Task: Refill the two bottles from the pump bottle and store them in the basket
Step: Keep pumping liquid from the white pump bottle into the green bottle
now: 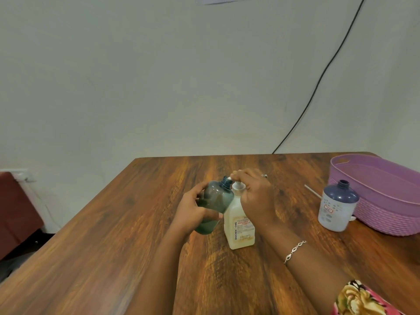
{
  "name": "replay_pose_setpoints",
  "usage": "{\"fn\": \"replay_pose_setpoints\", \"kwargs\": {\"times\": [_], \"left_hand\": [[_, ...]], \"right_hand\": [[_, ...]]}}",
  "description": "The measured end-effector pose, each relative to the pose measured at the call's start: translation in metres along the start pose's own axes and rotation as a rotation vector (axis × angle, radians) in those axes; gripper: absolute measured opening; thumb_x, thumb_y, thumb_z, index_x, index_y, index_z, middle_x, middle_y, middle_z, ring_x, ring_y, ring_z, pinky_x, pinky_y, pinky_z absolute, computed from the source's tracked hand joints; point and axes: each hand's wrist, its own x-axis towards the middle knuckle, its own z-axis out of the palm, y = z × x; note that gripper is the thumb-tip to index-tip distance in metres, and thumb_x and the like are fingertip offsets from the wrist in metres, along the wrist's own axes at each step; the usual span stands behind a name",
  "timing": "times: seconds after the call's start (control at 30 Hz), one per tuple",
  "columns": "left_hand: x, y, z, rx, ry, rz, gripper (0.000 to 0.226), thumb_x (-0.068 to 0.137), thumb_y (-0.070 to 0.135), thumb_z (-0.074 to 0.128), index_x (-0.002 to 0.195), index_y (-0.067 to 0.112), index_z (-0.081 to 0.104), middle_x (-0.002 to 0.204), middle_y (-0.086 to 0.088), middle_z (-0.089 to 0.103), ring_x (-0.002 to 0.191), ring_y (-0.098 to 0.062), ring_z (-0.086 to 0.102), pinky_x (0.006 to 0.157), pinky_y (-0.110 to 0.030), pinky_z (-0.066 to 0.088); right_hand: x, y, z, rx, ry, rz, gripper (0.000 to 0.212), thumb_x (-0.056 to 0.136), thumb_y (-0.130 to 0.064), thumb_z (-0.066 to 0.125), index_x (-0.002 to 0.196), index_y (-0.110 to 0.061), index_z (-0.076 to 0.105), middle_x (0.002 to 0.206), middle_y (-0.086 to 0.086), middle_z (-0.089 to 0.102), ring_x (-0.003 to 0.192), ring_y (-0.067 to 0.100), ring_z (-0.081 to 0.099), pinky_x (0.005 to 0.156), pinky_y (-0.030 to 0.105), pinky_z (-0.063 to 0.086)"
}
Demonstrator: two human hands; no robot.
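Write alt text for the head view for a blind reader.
The left hand holds a tilted translucent teal plastic bottle, its open neck at the nozzle of a white pump bottle whose head the right hand grips. A blue-topped uncapped white bottle stands beside a purple woven basket on the wooden table.

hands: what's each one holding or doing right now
Left hand: grips the teal bottle, tilted toward the pump bottle.
Right hand: fingers curled over the pump bottle's top.

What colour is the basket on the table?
The basket is light purple, with a woven-rope texture on its lower wall; the head view shows it at the table's right side.
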Motion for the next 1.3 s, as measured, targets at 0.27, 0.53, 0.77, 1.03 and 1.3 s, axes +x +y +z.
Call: {"fn": "replay_pose_setpoints", "kwargs": {"times": [0.27, 0.53, 0.77, 1.03, 1.3], "left_hand": [[0.001, 0.002, -0.002, 0.034, -0.022, -0.003, 0.081, 0.061, 0.003, 0.078, 0.131, 0.031, 0.047, 0.120, 0.001, 0.049, 0.105, -0.023, 0.049, 0.089, -0.045, 0.048], [-0.001, 0.005, -0.003, 0.059, -0.018, -0.006, 0.080, 0.061, 0.002, 0.077, 0.130, 0.031, 0.048, 0.116, 0.005, 0.050, 0.104, -0.020, 0.050, 0.086, -0.041, 0.048], [-0.001, 0.007, -0.005, 0.080, -0.025, 0.005, 0.080, 0.062, 0.004, 0.078, 0.131, 0.029, 0.047, 0.115, 0.005, 0.049, 0.102, -0.019, 0.050, 0.080, -0.034, 0.047], [-0.002, 0.010, -0.003, 0.113, 0.009, 0.007, 0.085, 0.056, 0.014, 0.082, 0.132, 0.029, 0.047, 0.116, 0.005, 0.051, 0.101, -0.017, 0.051, 0.079, -0.034, 0.047], [-0.004, 0.011, -0.001, 0.143, 0.089, 0.032, 0.072, 0.061, 0.008, 0.082, 0.122, 0.026, 0.048, 0.112, 0.008, 0.049, 0.096, -0.011, 0.051, 0.067, -0.022, 0.041]], "right_hand": [[0.012, 0.000, -0.004, 0.023, -0.036, 0.056, 0.023, 0.075, 0.013, 0.056, 0.084, -0.001, 0.072, 0.080, 0.007, 0.066, 0.074, 0.022, 0.059, 0.062, 0.028, 0.048], [0.004, 0.002, -0.004, 0.016, -0.047, 0.045, 0.027, 0.071, 0.003, 0.049, 0.084, -0.003, 0.072, 0.082, 0.007, 0.067, 0.074, 0.021, 0.060, 0.063, 0.021, 0.045], [0.008, -0.002, -0.002, 0.004, -0.021, 0.039, 0.023, 0.074, 0.009, 0.053, 0.082, -0.002, 0.071, 0.079, 0.007, 0.066, 0.072, 0.024, 0.060, 0.059, 0.030, 0.049], [0.004, -0.001, -0.004, 0.028, -0.046, 0.055, 0.028, 0.073, 0.003, 0.049, 0.087, -0.003, 0.072, 0.085, 0.007, 0.068, 0.076, 0.018, 0.060, 0.065, 0.022, 0.048], [0.004, -0.005, 0.003, -0.027, 0.048, 0.019, 0.030, 0.074, -0.003, 0.040, 0.076, -0.004, 0.070, 0.074, 0.004, 0.065, 0.071, 0.019, 0.059, 0.059, 0.022, 0.044]]}}
